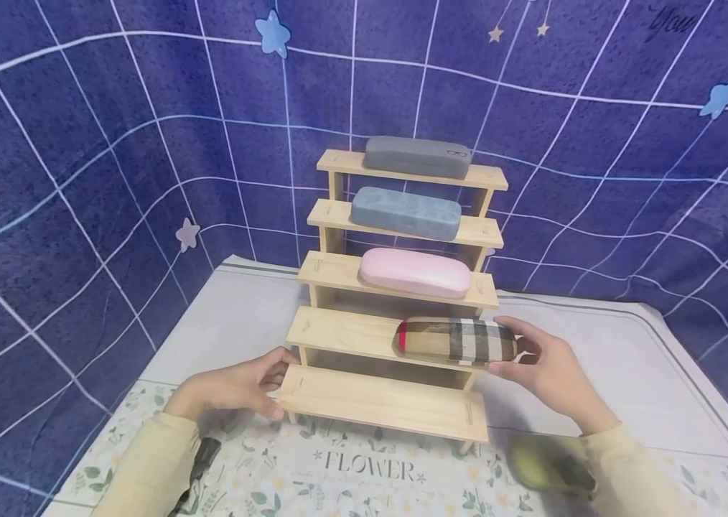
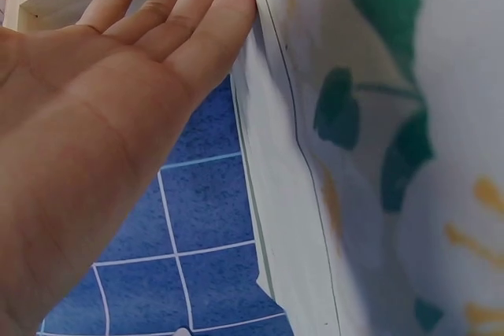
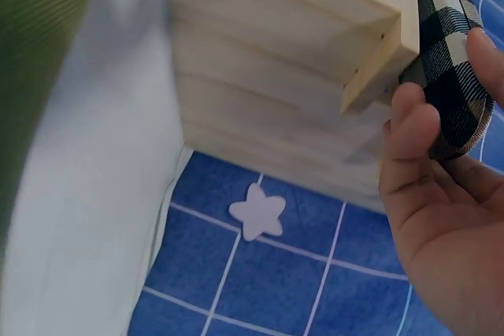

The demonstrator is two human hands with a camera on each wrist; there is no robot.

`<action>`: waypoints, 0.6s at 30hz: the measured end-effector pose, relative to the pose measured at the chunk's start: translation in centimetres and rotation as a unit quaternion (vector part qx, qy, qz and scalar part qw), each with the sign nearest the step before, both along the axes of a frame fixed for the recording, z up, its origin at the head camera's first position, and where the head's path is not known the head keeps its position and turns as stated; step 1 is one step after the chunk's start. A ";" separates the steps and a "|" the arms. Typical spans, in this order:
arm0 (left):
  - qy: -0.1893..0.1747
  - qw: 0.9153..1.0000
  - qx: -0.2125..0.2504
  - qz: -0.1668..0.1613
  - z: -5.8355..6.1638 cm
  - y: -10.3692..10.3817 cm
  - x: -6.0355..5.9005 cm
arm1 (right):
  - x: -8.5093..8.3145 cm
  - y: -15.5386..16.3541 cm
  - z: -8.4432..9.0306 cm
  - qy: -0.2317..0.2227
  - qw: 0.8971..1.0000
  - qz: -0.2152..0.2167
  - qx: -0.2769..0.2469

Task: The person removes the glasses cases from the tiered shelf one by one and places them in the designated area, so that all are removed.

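Note:
My right hand grips the right end of a plaid glasses case, tan with black, white and red bands. The case lies along the second step from the bottom of a wooden tiered stand, its right end reaching past the step. In the right wrist view, thumb and fingers stand on either side of the case. My left hand holds the left end of the bottom step, thumb at the front corner. Higher steps bear a pink case, a blue case and a grey case.
A green case lies on the table at the right, partly behind my sleeve. Some dark object shows beside my left sleeve. The floral tablecloth reads "FLOWER". Behind the stand hangs a blue gridded curtain with stars.

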State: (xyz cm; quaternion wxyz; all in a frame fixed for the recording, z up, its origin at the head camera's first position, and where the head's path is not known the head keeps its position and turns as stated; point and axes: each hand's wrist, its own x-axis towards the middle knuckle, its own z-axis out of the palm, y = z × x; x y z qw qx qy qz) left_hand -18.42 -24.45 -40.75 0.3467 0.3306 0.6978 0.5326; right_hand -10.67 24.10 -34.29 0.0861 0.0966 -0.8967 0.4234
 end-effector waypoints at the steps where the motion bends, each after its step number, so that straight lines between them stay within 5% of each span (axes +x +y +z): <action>1: -0.001 1.000 0.002 0.002 -0.1 0.0 0.0 | 0.1 0.3 -0.1 -0.002 1.000 0.001 -0.006; 18: -0.014 1.000 0.000 -0.011 -0.1 -0.5 -0.1 | 0.7 3.1 -0.5 -0.003 0.998 -0.010 -0.056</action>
